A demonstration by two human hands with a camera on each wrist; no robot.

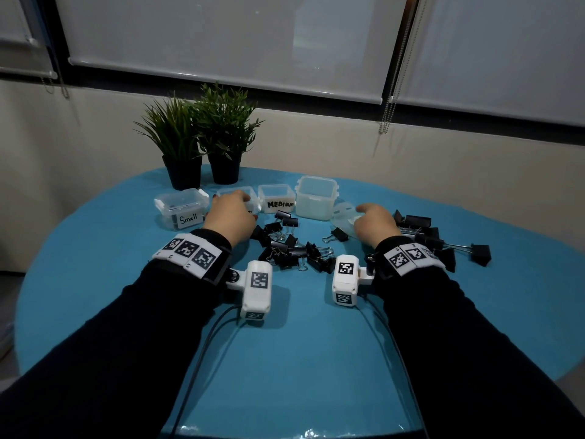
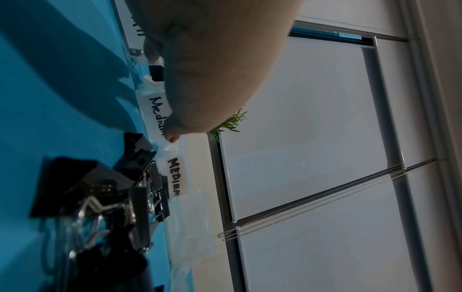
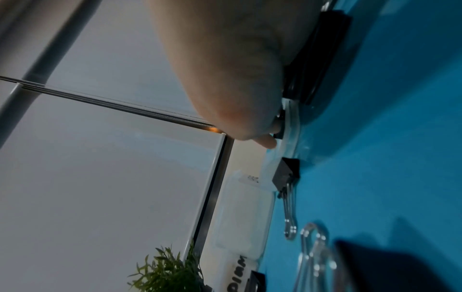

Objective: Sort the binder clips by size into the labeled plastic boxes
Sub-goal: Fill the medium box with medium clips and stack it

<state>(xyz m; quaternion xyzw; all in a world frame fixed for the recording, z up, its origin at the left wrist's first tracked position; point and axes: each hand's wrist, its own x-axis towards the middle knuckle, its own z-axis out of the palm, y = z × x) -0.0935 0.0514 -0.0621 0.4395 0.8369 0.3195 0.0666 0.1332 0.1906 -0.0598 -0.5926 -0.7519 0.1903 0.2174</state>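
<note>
Head view: clips heaped between both wrists. Left hand grip on a box rim; right hand grip unclear.

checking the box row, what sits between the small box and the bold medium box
In the head view, another clear box sits between the Small box and the MEDIUM box, with the left hand over it.

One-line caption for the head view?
Left hand on a box, right hand on a lid, binder clips between.
</note>
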